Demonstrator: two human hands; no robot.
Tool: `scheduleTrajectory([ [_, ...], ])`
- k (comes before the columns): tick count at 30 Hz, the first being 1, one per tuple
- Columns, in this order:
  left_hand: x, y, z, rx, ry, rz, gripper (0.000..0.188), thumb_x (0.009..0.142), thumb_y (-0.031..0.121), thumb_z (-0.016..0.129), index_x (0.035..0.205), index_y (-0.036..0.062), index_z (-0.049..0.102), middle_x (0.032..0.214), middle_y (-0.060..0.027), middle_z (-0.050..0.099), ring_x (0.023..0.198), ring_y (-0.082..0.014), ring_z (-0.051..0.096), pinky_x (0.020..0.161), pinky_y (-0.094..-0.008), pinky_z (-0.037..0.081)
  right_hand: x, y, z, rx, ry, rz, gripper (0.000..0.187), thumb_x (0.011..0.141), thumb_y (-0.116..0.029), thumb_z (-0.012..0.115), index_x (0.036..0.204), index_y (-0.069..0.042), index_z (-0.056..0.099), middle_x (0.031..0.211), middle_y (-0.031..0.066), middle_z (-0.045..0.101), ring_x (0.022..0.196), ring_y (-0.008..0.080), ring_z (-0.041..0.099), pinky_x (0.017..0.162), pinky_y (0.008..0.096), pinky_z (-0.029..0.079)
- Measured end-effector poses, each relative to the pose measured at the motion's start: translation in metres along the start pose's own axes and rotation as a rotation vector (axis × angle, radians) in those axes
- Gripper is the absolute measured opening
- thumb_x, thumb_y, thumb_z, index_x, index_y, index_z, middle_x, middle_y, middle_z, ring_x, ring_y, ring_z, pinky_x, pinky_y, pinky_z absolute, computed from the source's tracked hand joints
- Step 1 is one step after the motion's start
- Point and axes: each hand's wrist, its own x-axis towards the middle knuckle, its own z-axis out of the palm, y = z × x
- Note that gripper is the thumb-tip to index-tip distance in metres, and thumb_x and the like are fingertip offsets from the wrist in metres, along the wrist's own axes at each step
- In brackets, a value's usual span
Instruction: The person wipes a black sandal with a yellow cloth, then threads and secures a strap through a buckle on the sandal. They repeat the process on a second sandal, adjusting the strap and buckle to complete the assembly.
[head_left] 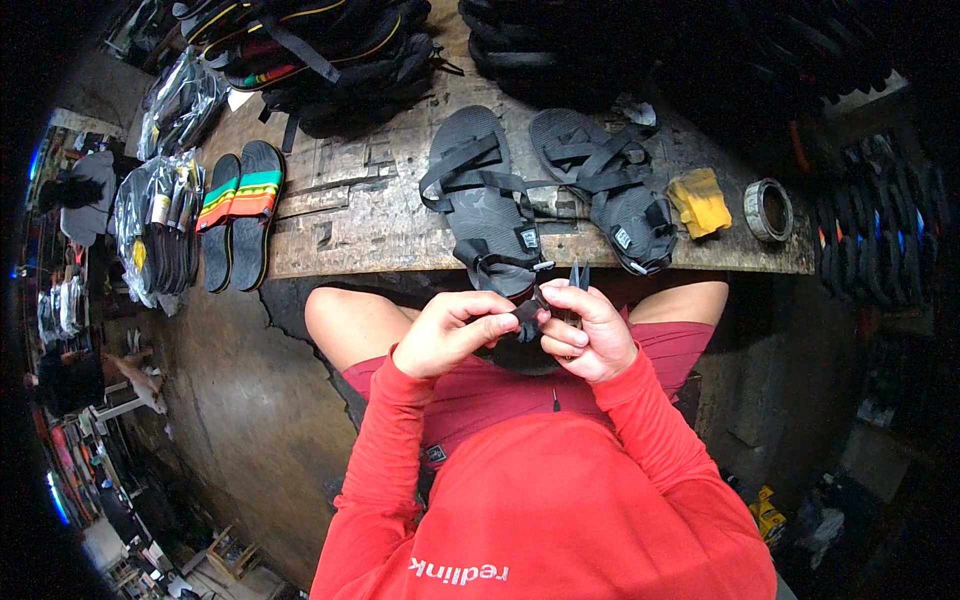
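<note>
Above my lap, just off the near table edge, both hands are closed on a short dark strap piece (526, 311). My left hand (458, 332) pinches its left end between thumb and fingers. My right hand (592, 330) grips the other end, and a pair of pointed metal blades (579, 274), perhaps snips, sticks out from it; their handle is mostly hidden. Beyond my hands a black strappy sandal (490, 212) lies with its near end at the table edge. A second black sandal (635, 215) rests to its right, slightly angled. Whether the strap piece joins a sandal, I cannot tell.
On the worn wooden table (340, 225) lie a yellow folded cloth or pad (699, 203) and a tape roll (768, 210) at right. Striped slides (258, 215) and plastic-wrapped footwear (160, 225) are at left. Dark footwear piles (345, 75) stand at the back.
</note>
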Motion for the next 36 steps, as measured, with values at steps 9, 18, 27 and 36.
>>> scheduleTrajectory([
  [9,0.003,-0.004,-0.001,-0.025,-0.019,0.037,0.016,0.096,0.016,0.067,0.098,0.0008,0.071,0.081,0.001,0.063,0.071,-0.0057,0.054,0.063,-0.0229,0.045,-0.001,0.001,0.001,-0.027,-0.018,0.007,0.009,0.098,-0.01,0.058,0.099,-0.002,0.062,0.084,0.0088,0.064,0.042,0.0028,0.04,0.038,0.0199,0.03],
  [18,0.002,0.003,0.004,-0.127,0.116,0.062,0.039,0.084,0.002,0.077,0.119,0.0018,0.062,0.077,0.0026,0.06,0.07,-0.0042,0.054,0.062,-0.0202,0.044,0.0,0.01,0.006,-0.155,0.056,-0.012,0.011,0.1,-0.008,0.054,0.102,0.0,0.061,0.078,0.0059,0.062,0.043,0.0025,0.04,0.04,0.0191,0.032],
  [27,-0.019,0.022,0.035,0.678,0.348,0.776,0.02,0.066,0.002,0.08,0.083,0.0065,0.07,0.104,-0.0068,0.067,0.086,-0.0243,0.059,0.08,-0.037,0.045,0.01,0.019,0.014,-0.441,0.207,-0.312,0.012,0.098,-0.011,0.063,0.104,-0.001,0.063,0.075,0.0025,0.061,0.045,0.0022,0.041,0.041,0.0197,0.03],
  [36,-0.024,-0.006,0.031,0.273,0.527,0.322,0.008,0.083,-0.007,0.062,0.084,0.0002,0.061,0.11,-0.0136,0.065,0.087,-0.0102,0.056,0.071,-0.0243,0.047,0.008,0.028,0.02,-0.68,0.196,-0.381,0.016,0.096,-0.009,0.064,0.108,0.001,0.066,0.085,0.0094,0.069,0.047,0.0028,0.045,0.042,0.0192,0.033],
])
